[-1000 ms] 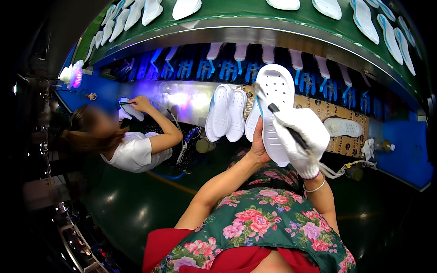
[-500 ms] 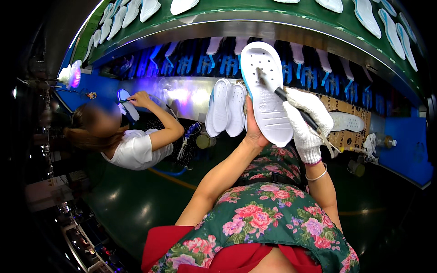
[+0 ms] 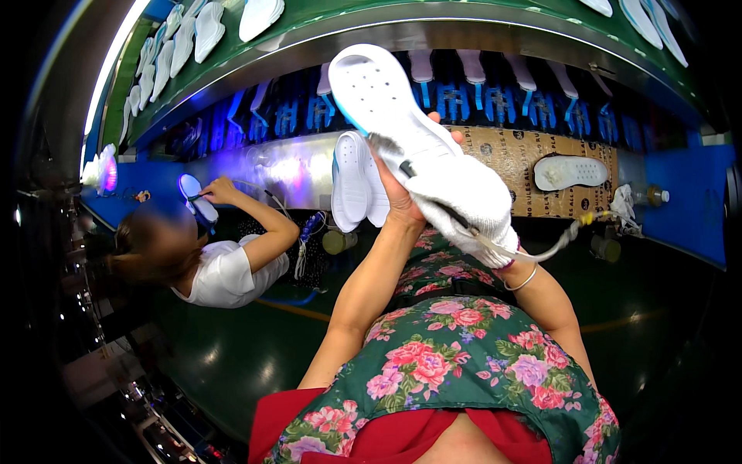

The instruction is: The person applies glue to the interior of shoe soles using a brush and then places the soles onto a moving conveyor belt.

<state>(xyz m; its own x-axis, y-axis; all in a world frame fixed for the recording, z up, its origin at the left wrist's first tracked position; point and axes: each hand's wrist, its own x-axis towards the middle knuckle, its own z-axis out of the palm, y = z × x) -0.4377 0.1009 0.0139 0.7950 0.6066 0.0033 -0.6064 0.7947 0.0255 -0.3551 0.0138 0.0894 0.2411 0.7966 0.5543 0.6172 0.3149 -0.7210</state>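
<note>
My bare left hand [image 3: 400, 197] grips a white shoe sole [image 3: 375, 81] from beneath, its fingertips showing past the far edge. The sole is tilted, its broad holed end up and to the left. In a white knitted glove, my right hand [image 3: 471, 201] is closed on a black-handled brush [image 3: 407, 167] with a pale tube [image 3: 553, 246] trailing from it. The brush's dark bristles are at the sole's left edge, near the middle. My glove hides the sole's lower end. Two more white soles [image 3: 352, 182] stand side by side just left of my left hand.
A cardboard sheet [image 3: 510, 162] on the metal bench carries another white sole [image 3: 572, 172]. Behind are racks of blue-strapped pieces [image 3: 452, 100] and a green conveyor [image 3: 332, 19] bearing soles. At left, a co-worker [image 3: 232, 271] brushes a sole [image 3: 199, 203]. A bottle [image 3: 657, 196] stands far right.
The held sole has tilted to the left and risen. My right hand has swung left and down, taking the brush from the sole's holed face to its left edge. The view has shifted.
</note>
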